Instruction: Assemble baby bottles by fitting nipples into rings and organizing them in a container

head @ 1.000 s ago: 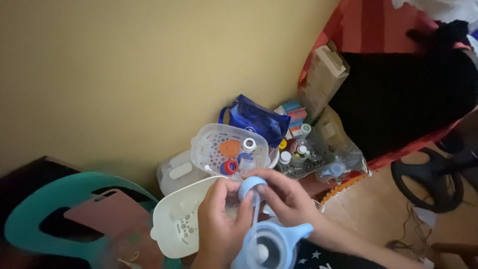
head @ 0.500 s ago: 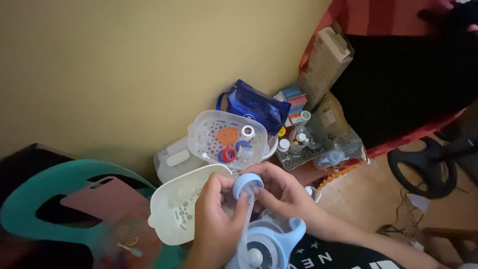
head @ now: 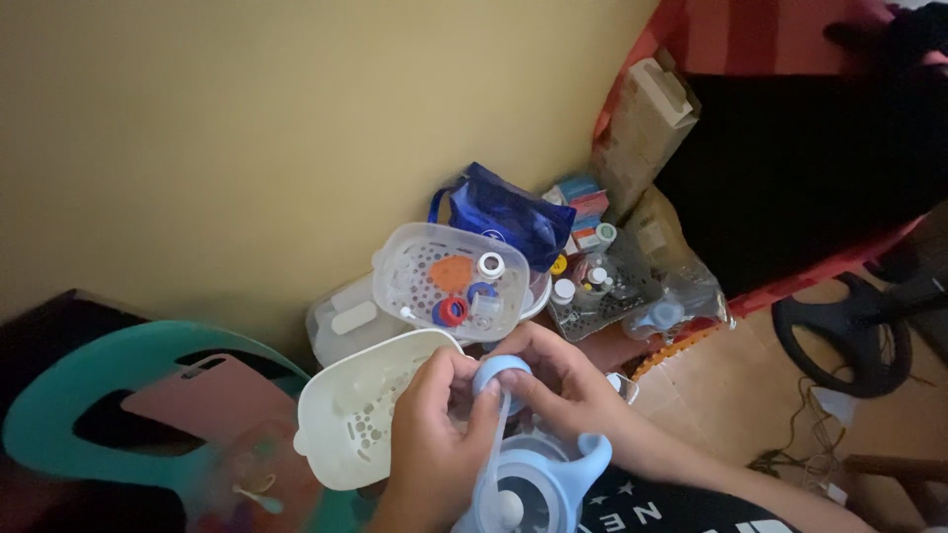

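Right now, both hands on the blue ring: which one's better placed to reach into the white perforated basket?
Probably the left hand. It already overlaps the white perforated basket, on its side of the blue ring. The right hand sits on the far side and would have to cross over.

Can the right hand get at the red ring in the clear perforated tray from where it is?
Probably yes: the red ring lies uncovered in the open tray just above the right hand, but that hand is gripping the blue cap.

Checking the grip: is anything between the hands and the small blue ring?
Nothing visible. The left hand and right hand both pinch the blue ring directly, above the white perforated basket and light-blue handled piece.
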